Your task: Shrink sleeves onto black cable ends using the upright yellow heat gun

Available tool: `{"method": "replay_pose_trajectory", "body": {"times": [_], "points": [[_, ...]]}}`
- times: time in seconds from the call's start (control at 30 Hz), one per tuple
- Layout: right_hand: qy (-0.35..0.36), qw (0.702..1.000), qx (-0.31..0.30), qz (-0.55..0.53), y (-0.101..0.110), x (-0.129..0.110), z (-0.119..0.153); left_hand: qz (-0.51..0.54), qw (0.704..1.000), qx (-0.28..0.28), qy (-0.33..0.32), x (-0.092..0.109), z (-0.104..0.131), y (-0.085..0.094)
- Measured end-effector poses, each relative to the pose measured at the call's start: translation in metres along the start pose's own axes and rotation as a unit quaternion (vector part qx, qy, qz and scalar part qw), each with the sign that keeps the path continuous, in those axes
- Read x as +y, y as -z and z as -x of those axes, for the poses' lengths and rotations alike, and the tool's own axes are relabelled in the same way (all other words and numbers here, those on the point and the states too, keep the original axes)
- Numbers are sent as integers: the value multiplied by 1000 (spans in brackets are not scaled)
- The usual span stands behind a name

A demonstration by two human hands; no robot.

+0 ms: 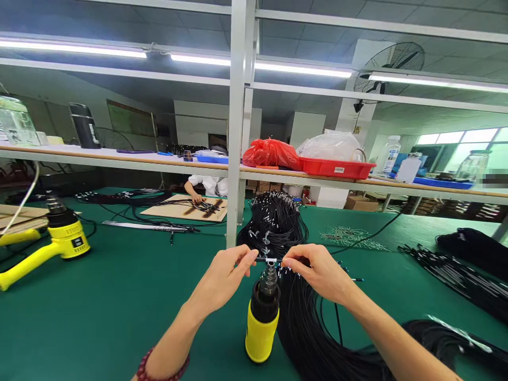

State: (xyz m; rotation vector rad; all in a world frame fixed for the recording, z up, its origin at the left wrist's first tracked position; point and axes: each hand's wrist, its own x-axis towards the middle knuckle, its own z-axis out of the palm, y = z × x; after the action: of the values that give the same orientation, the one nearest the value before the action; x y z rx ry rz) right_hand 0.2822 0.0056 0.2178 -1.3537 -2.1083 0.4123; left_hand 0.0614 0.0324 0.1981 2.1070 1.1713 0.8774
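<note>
On the left side of the green table (130,317), a yellow heat gun (70,238) stands with its nose up. Next, the left hand (228,272) pinches one side of a thin black cable (261,259) between thumb and finger. The cable runs straight across, with its white band (271,260) between the hands. Just under the band is the nose of a second gun (262,330); I can't tell if they touch. The right hand (315,267) pinches the cable's other side.
</note>
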Motion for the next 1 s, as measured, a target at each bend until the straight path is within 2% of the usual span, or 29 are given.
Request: {"method": "replay_pose_trajectory", "body": {"times": [0.17,0.57,0.7,0.83,1.0], "points": [[-10,1000,4,-7,-1,-1,0,-19,1000,1,-13,-3,0,-2],[-23,998,17,-57,-3,5,-2,15,998,50,-26,1,-3,-7],[-24,1000,-10,-17,-1,4,0,-11,999,34,-41,1,-3,-6],[-26,999,-34,1,-1,3,2,-47,998,34,-26,0,-4,-7],[-19,1000,2,-7,-4,3,0,-10,999,34,-26,0,-3,-6]]}}
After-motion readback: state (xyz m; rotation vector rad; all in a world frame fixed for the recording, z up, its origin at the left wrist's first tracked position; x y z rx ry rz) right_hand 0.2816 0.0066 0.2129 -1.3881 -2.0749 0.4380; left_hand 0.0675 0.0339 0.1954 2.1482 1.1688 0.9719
